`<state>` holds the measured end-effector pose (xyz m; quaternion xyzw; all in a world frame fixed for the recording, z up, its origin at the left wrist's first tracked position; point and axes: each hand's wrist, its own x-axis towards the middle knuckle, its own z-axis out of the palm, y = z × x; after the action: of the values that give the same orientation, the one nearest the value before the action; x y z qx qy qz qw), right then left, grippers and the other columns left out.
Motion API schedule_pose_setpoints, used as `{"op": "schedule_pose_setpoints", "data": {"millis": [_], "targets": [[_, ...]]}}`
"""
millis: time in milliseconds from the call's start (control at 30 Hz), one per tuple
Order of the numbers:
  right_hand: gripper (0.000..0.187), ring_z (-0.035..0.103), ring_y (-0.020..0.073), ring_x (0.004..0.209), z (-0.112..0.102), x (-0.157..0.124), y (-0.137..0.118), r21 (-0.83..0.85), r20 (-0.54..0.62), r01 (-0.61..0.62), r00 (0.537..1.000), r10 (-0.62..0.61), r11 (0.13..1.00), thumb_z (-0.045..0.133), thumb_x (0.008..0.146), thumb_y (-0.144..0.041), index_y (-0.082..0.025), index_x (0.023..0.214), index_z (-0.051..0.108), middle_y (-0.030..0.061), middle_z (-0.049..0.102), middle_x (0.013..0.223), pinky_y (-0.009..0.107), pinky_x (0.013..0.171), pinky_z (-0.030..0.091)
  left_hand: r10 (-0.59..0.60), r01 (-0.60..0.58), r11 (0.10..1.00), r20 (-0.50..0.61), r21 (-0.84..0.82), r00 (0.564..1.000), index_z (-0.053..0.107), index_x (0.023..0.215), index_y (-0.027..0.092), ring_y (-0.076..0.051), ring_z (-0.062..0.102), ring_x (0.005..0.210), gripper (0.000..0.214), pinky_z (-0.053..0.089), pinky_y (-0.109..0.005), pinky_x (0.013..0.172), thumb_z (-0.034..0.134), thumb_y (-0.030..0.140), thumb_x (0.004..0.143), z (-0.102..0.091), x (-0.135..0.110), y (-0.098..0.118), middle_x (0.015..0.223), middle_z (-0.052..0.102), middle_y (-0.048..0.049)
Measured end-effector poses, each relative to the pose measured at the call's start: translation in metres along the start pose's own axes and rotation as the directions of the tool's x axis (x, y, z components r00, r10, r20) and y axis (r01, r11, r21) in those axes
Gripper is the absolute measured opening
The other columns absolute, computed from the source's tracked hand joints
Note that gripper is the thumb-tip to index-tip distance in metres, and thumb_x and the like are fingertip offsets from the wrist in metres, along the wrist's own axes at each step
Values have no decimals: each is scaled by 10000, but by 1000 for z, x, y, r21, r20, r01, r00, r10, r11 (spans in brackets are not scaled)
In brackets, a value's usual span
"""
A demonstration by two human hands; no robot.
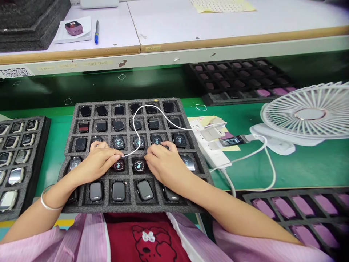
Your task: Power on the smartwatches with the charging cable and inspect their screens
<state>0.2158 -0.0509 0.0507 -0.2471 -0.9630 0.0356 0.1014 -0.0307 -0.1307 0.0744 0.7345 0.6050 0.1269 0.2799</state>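
A dark foam tray (128, 208) lies in front of me, its compartments holding black smartwatches. My left hand (102, 160) is closed, thumb and fingers pinching the end of a white cable (140, 140) over the left middle of the tray. Just below those fingertips a smartwatch (119, 165) has its screen lit. My right hand (165, 160) curls down over the right middle compartments, its fingertips beside another lit smartwatch (139, 166); what lies beneath the palm is hidden. Several watches in the row above show lit screens, while front-row ones lie back up, like this watch (118, 191).
The cable runs to a white power strip (214, 151) on the right, near a white fan (311, 114). Other trays hold pale watches (16, 156) at left and purple ones (304, 205) at right. A shelf (163, 22) above bears a pen (96, 32) and a purple watch (73, 28).
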Motion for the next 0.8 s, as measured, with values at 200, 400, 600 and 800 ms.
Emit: {"op": "schedule_pose_setpoints", "data": {"millis": [200,400,600,800], "targets": [[203,547,197,831,0,0,-1,-17,8,3,1000,-3,1000,514,916,-92,-167,786,651,50,625,852,393,964,240,9,-9,1000,-15,2,1000,721,1071,262,-189,500,858,372,282,-438,1000,365,363,1034,0,1,2,779,628,0],[212,550,198,832,1,1,-2,-20,11,1,1000,-1,1000,497,922,-95,-168,797,651,50,634,859,384,961,241,1,-1,1000,-6,29,1000,725,1079,265,-191,508,863,354,289,-434,990,383,339,1028,-1,1,4,786,631,-2],[208,546,195,834,0,0,-1,-20,4,1,1000,-1,1000,496,919,-97,-168,800,652,48,634,858,383,963,234,9,-9,1000,-11,25,1000,717,1100,268,-190,508,862,356,288,-441,986,375,338,1033,0,1,2,790,633,0],[229,525,179,771,-1,1,-6,-75,-57,-38,998,34,996,514,908,-92,-180,748,652,31,646,804,414,938,224,4,-4,999,-9,33,1000,714,1115,266,-191,519,872,349,282,-448,1005,385,341,1028,0,1,2,800,645,-2]]}}
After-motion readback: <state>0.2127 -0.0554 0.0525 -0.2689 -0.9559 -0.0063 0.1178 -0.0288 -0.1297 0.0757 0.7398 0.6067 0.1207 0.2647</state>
